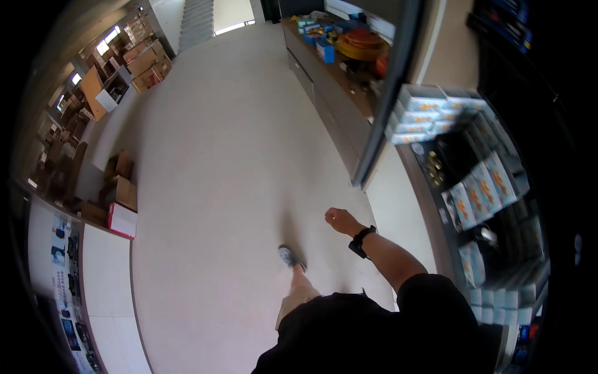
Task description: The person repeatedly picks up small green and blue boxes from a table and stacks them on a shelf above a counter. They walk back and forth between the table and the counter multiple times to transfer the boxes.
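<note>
The right hand (342, 220) is above the pale floor (212, 187), its fingers curled into a fist; the left hand's fingers I cannot tell. White boxes (476, 201) stand on the shelf (430, 207) at right, apart from this hand.

On the brown-topped table (360, 100), a blue box (325, 52) stands at the left edge, beside a yellow-and-red coil (359, 50) nearer the right edge. Brown cardboard boxes (126, 194) and a red-edged white box (123, 220) line the left edge of the floor (205, 156); grey stairs (196, 28) rise beyond its far edge.
</note>
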Demonstrator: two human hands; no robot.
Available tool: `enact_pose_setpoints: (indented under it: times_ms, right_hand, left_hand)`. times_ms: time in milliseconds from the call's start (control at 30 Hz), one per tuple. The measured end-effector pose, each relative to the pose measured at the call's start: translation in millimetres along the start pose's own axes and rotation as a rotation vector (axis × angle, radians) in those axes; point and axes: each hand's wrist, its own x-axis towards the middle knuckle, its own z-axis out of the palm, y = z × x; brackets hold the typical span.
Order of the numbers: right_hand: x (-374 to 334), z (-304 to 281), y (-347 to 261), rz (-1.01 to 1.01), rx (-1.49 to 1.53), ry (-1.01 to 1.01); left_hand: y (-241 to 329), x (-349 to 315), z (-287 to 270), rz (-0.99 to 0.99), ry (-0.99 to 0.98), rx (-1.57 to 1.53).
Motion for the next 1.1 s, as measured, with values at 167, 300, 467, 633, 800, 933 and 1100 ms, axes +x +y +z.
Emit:
enact_pose_setpoints:
  times_ms: [167, 300, 467, 633, 800, 933, 1100]
  right_hand:
    - [89, 35, 86, 0.228, -0.085, -0.157]
    - [43, 63, 200, 0.290, -0.447, -0.759]
    - [28, 65, 256, 0.922, 0.019, -0.799]
    - [150, 42, 265, 0.482, -0.159, -0.966]
    - [441, 22, 316, 0.225, -0.428, -0.740]
    - [701, -24, 343, 0.358, -0.127, 0.049]
    - [966, -94, 293, 0.552, 0.284, 0.218]
  left_hand:
    - [63, 122, -185, 0.239, -0.164, 0.193]
    - [150, 234, -387, 0.780, 0.186, 0.640]
    - [374, 307, -698, 0.544, 0.346, -1.079]
    - [540, 318, -891, 0.672, 0.475, -0.853]
    - [481, 402, -949, 0.313, 0.230, -0.693]
    - [495, 390, -969, -0.085, 0.031, -0.791]
    - [476, 474, -1055, 0.142, -0.386, -0.222]
